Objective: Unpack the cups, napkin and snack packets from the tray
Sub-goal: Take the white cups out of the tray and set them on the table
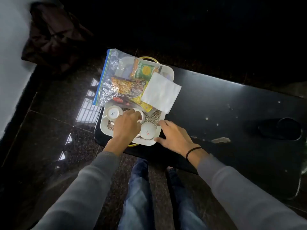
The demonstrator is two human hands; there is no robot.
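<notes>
A white tray [104, 128] with a burlap liner sits on the left end of a black table [216, 110]. Three white cups stand upside down at its near end: one at the left [113, 112], one in the middle [141, 113], one at the near right [147, 132]. My left hand [127, 125] closes over the middle cup. My right hand [172, 136] rests with fingers spread on the tray's right rim beside the near cup. A white napkin [161, 92] lies over the tray's right edge. Snack packets, green [144, 70] and yellow-red [131, 92], lie at the far end with a clear zip bag [109, 77].
The tray overhangs the table's left end above a dark stone floor. A round recess [289, 128] is set in the table at the right. Dark cloth [53, 35] hangs at the upper left beside a white wall. My legs in jeans stand below the table edge.
</notes>
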